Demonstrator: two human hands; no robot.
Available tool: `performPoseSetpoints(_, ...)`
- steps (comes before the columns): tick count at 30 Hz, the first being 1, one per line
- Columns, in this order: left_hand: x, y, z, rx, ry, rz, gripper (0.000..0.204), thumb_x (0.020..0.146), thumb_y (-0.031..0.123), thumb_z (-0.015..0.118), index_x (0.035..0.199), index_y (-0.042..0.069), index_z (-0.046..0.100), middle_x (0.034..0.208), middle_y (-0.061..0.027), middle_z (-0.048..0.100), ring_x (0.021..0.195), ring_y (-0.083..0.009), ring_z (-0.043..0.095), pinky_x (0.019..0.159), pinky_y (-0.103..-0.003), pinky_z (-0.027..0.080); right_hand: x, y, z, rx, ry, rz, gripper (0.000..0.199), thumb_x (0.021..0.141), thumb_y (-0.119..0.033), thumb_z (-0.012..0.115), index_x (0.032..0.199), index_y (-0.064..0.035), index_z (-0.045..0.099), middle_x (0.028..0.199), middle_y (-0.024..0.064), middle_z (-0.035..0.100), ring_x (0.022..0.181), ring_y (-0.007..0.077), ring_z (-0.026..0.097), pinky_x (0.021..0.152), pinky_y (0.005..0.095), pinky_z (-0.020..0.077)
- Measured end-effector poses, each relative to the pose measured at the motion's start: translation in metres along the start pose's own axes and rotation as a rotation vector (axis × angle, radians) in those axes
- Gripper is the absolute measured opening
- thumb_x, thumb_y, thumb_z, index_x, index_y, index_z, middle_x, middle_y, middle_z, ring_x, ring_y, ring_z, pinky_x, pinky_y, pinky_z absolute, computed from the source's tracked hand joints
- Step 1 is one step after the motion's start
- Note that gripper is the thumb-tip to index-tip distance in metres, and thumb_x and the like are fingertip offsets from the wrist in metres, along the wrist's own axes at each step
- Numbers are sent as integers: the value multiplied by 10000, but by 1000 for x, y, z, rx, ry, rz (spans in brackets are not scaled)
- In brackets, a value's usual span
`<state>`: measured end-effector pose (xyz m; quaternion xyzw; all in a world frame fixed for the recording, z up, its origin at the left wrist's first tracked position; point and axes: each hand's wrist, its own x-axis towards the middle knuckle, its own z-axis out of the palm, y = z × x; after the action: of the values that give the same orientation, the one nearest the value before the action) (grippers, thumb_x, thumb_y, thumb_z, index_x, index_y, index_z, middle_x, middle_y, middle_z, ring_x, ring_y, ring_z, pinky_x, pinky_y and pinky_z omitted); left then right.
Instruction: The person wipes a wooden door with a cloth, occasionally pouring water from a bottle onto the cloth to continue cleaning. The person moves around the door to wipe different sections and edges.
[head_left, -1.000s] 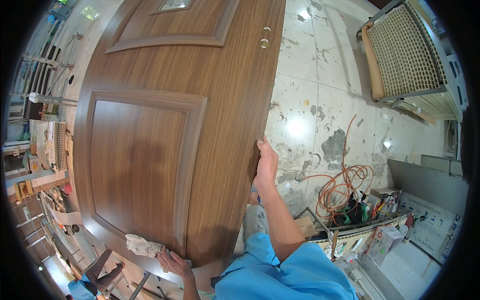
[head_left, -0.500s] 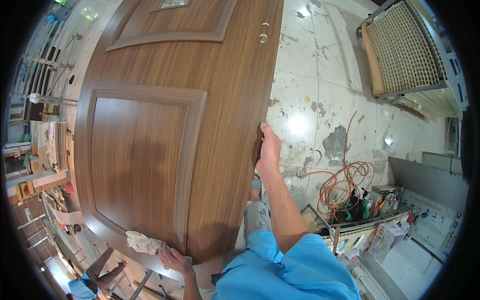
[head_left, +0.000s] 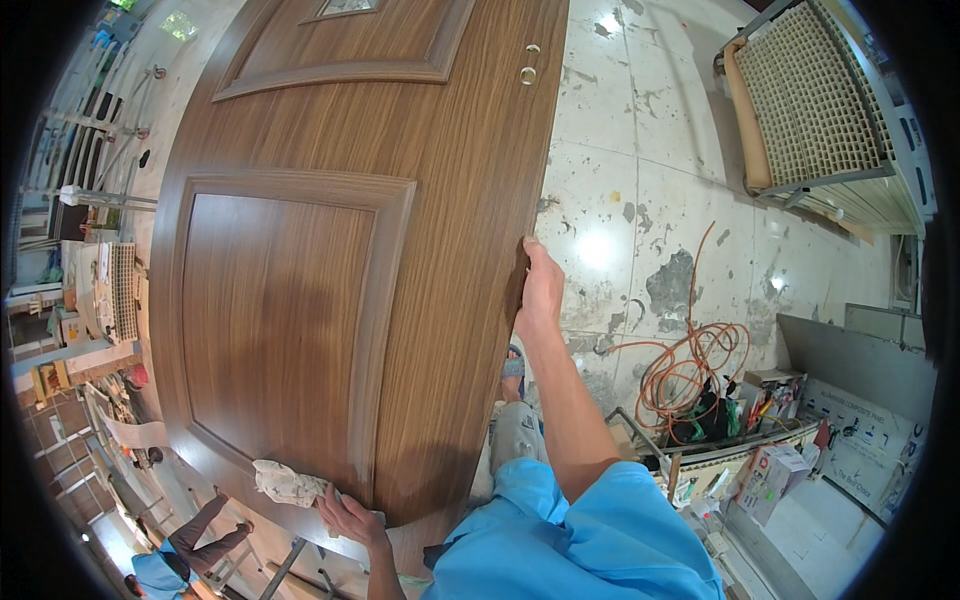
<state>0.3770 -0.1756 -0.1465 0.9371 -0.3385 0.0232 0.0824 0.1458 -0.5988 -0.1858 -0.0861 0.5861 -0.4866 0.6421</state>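
Note:
A brown wood-grain door (head_left: 460, 230) with raised panel frames lies flat before me. Two round holes show near its far right edge. My right hand (head_left: 542, 288) grips the door's right edge, thumb on top and the other fingers hidden underneath. At the door's near end, my left hand (head_left: 350, 520) holds a crumpled off-white cloth (head_left: 288, 484), which rests on the door beside the lower frame moulding.
Right of the door, an orange hose (head_left: 690, 375) lies coiled by a cluttered bin (head_left: 755, 430). A rack (head_left: 815, 100) stands far right. Another person in a blue shirt (head_left: 160, 575) is at lower left. Metal stands (head_left: 120, 200) line the left.
Both hands hold nearly the same places; my right hand sits very slightly farther along the edge. The other person at lower left has shifted a little.

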Motion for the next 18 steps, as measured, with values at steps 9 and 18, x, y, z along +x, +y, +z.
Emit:
performPoseSetpoints(9, 0, -5, 2, -5, -16, 14, 426, 1021, 271, 421, 1286, -19, 586, 1317, -302, 537, 1308, -490, 435, 1105, -555, 311, -58, 22, -15, 37, -49, 60, 710, 973, -265, 533, 1522, 106, 277, 1575, 192, 337, 1435, 248, 332, 1174, 355, 249)
performPoseSetpoints(18, -1, -4, 3, -5, -29, -38, 440, 1031, 298, 416, 1291, -15, 585, 1345, -301, 518, 1328, -481, 414, 1115, -558, 295, -63, 39, -21, 20, -6, 13, 645, 1007, -263, 519, 1512, 92, 332, 1505, 153, 459, 1361, 230, 440, 1145, 348, 318)
